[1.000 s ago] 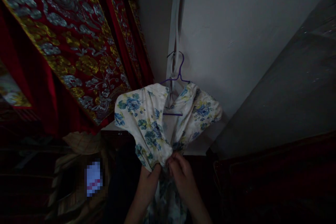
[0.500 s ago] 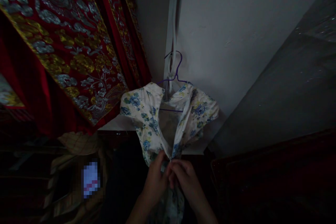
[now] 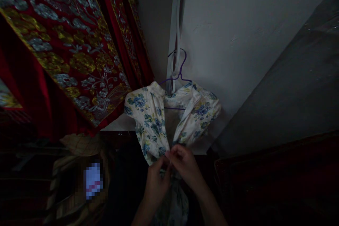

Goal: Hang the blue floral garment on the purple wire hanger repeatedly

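Observation:
A white garment with blue flowers (image 3: pixel 149 114) hangs on a purple wire hanger (image 3: pixel 180 74) against the white wall. Its front stands open at the top, showing the hanger's bar. My left hand (image 3: pixel 156 180) and my right hand (image 3: pixel 185 164) meet low on the front opening, both pinching the fabric edges together. The fingers of both are closed on the cloth. What lies between the fingertips is too dark to make out.
Red hangings with gold and silver embroidery (image 3: pixel 66 42) fill the left. A white strap or cord (image 3: pixel 176 24) runs down the wall to the hanger. Dark furniture (image 3: pixel 278 183) sits at the lower right, and checked cloth (image 3: pixel 79 144) at the lower left.
The bunched front of the garment has spread and fallen open at the top. My hands have shifted slightly up, still pinching the front edges together.

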`<action>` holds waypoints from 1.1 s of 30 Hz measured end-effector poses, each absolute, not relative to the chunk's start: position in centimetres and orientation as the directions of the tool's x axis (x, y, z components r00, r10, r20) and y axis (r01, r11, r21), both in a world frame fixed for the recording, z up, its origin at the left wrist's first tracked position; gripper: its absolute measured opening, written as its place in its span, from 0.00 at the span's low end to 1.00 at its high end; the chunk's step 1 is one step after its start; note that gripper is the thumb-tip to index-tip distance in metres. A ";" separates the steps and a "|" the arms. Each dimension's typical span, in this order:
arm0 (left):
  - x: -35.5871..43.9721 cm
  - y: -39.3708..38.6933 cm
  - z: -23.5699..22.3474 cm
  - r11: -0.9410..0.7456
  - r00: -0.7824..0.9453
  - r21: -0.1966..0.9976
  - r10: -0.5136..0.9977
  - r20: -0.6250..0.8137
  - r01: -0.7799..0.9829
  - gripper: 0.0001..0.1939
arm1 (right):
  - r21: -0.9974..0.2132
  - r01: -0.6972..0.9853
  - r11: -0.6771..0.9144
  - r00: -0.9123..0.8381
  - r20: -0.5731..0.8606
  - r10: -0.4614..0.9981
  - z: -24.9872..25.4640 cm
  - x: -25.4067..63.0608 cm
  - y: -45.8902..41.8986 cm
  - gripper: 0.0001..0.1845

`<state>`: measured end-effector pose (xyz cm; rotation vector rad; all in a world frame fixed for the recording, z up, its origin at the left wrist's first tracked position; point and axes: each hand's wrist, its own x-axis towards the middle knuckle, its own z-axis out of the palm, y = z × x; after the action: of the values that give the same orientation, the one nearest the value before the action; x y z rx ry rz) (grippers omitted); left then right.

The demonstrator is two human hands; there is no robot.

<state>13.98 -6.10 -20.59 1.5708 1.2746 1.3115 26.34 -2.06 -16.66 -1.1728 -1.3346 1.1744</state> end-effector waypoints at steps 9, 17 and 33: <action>13.3 -6.1 -20.5 -0.281 0.034 0.926 0.959 0.282 0.250 0.10 | -1.000 0.026 -0.004 -0.140 -0.008 0.990 -19.8 26.2 -4.8 0.25; 13.0 -6.0 -21.2 -0.276 0.089 0.899 0.961 0.262 0.340 0.09 | -0.996 0.091 0.012 -0.156 -0.002 0.988 -19.3 27.0 -4.7 0.24; 13.3 -6.3 -21.9 -0.284 0.119 0.911 0.958 0.260 0.298 0.09 | -0.936 -0.224 -0.271 -0.228 -0.220 0.948 -19.0 27.5 -4.9 0.25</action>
<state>13.25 -6.26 -21.92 1.6921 1.2347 1.1863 27.49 -4.92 -19.03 -1.0890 -1.0252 1.6536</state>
